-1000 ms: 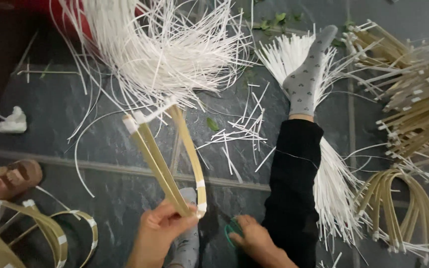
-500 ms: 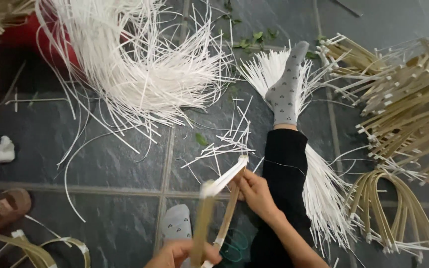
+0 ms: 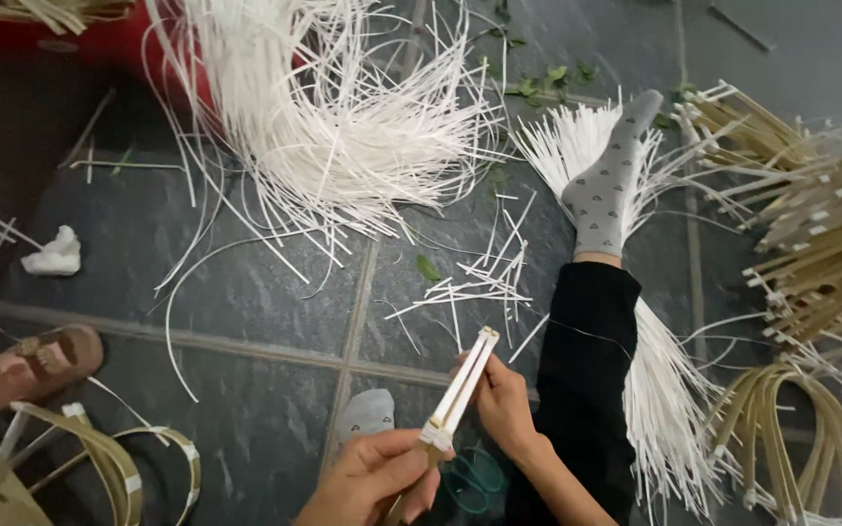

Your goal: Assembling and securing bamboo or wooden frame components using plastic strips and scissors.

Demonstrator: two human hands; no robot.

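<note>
Left hand [image 3: 377, 474] pinching the bundled cane strips [image 3: 460, 390] at their lower end, right hand [image 3: 501, 399] gripping just above, white strands [image 3: 343, 127] piled beyond.

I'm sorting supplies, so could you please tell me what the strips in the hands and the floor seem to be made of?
Strips: probably split cane or bamboo, pale, matte, flat, bound with light tape at the ends. Floor: likely dark slate-look tile, mottled, with grout lines.

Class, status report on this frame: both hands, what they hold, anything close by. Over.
Left hand grips the bamboo strip bundle low down. Right hand pinches its upper part. Green scissors on the floor beneath; loose white strips just beyond.
</note>
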